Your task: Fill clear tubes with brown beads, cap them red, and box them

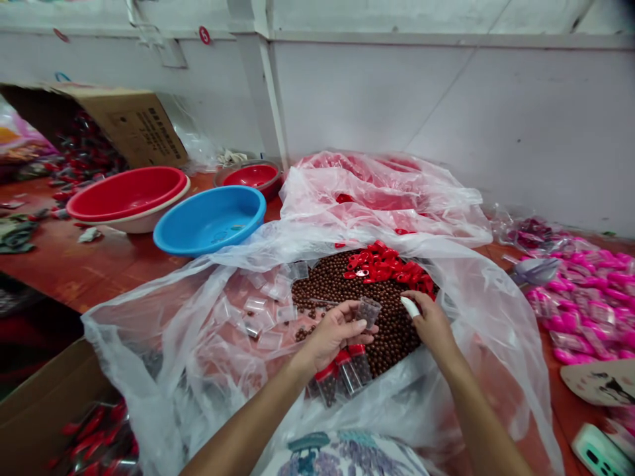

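My left hand is closed around a small clear plastic container, held above a heap of brown beads. My right hand is over the right side of the heap, a white cover on one digit, its fingers slightly apart. No object shows between them. Just beyond it lie red plastic caps. Loose clear containers are scattered left of the beads. Below my left hand lie several filled containers with red lids. Clear plastic sheeting spreads under and around all of this.
Blue and red basins stand at the back left, near a cardboard box. A bag of red pieces rests against the wall. Pink items pile up at right, beside a scoop. A box is at lower left.
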Tool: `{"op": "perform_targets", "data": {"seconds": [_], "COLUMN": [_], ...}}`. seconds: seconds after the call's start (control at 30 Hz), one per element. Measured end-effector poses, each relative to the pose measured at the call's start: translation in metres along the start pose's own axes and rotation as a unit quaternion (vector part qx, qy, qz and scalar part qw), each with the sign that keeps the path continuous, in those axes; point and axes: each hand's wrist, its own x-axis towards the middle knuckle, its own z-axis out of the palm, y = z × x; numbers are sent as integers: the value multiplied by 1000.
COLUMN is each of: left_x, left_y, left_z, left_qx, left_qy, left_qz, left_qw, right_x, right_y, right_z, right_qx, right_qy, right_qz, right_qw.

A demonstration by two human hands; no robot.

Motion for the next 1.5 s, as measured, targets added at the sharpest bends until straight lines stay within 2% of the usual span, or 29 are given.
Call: {"op": "perform_targets", "data": {"seconds": [0.07, 0.13, 0.2, 0.23, 0.3, 0.57, 0.7, 0.8, 0.9, 1.0, 1.07, 1.2, 1.37, 1.5], "left_x": [0, 0, -1, -2, -3, -6, -8, -9, -9, -8, -7, -8, -10, -9], "left_y": [-3, -7, -9, -10, -12, -13, -13, -15, -19, -22, -23, -23, -27, -29], "left_z": [-3, -6, -7, -7, -8, -9, -7, -7, -6, -5, -4, -3, -4, -4], "left_qx": [6, 7, 11, 16, 28, 34, 21, 34, 77, 111, 129, 155, 138, 142], "left_qy": [4, 8, 7, 4, 7, 19, 24, 33, 34, 34, 32, 16, 40, 38], "left_qz": [-2, -9, -13, -14, -5, 9, -4, -7, 2, 12, 24, 46, 28, 28], "left_qw": [1000, 1000, 1000, 1000, 1000, 999, 999, 999, 996, 993, 991, 987, 989, 989], "right_x": [-10, -19, -26, -28, -32, -44, -45, -44, -44, -46, -47, -50, -53, -55], "right_y": [-11, -23, -33, -37, -42, -45, -48, -52, -55, -61, -64, -68, -66, -68], "right_z": [-1, -3, -4, -5, -6, -2, 2, 5, 5, 0, -2, -2, -1, -4], "right_qx": [166, 368, 500, 535, 573, 651, 634, 610, 544, 445, 394, 378, 413, 347], "right_qy": [-1, -12, -24, -25, -19, -17, -29, -32, -34, -42, -49, -64, -24, -10], "right_qz": [41, 87, 110, 115, 120, 115, 129, 121, 96, 29, -13, -30, 37, 29], "right_qw": [985, 926, 859, 837, 811, 750, 762, 783, 833, 894, 918, 923, 910, 937]}}
